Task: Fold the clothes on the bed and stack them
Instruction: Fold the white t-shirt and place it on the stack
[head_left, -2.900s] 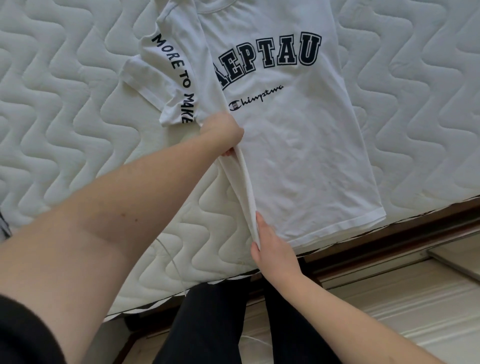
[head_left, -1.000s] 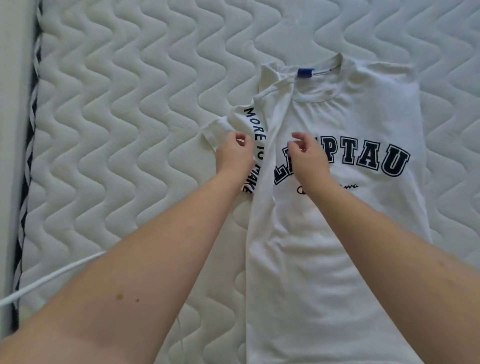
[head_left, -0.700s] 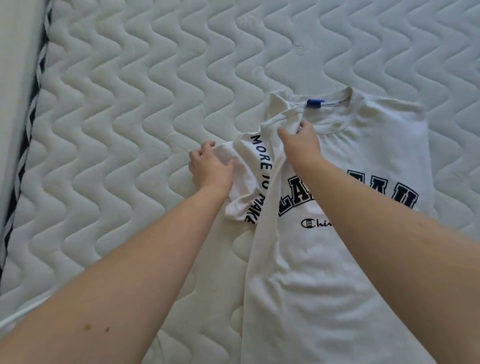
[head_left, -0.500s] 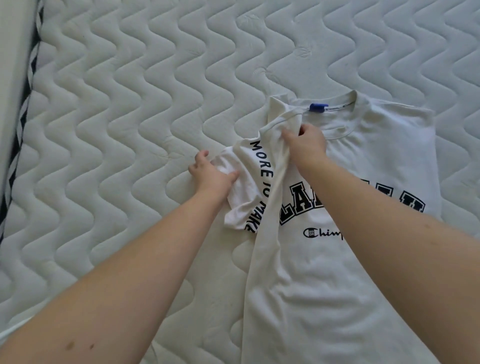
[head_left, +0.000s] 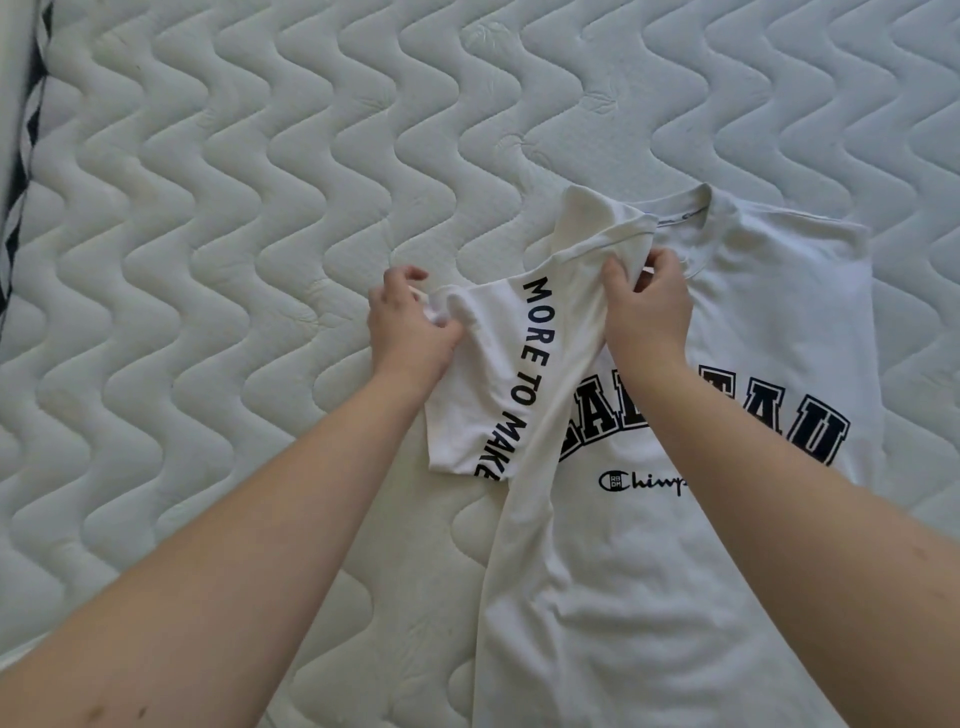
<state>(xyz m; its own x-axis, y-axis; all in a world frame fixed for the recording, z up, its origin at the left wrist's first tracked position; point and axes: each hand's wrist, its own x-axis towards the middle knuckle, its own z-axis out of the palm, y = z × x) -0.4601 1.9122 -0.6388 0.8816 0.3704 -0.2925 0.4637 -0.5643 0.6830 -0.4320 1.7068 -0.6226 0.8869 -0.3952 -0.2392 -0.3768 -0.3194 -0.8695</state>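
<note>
Quilted mattress (head_left: 218, 218) carries a limp, light white T-shirt (head_left: 649, 597); left hand (head_left: 410, 332) pinches its sleeve at nine o'clock, right hand (head_left: 647, 312) its shoulder seam.

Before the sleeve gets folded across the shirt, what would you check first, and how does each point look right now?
1. Left hand has a grip on the sleeve edge: ok.
2. Right hand pinches the shoulder fold: ok.
3. White T-shirt lies print side up on the mattress: ok.
4. Shirt body smooth: not ok, creased.
5. Hem straight: cannot tell, out of view.
</note>
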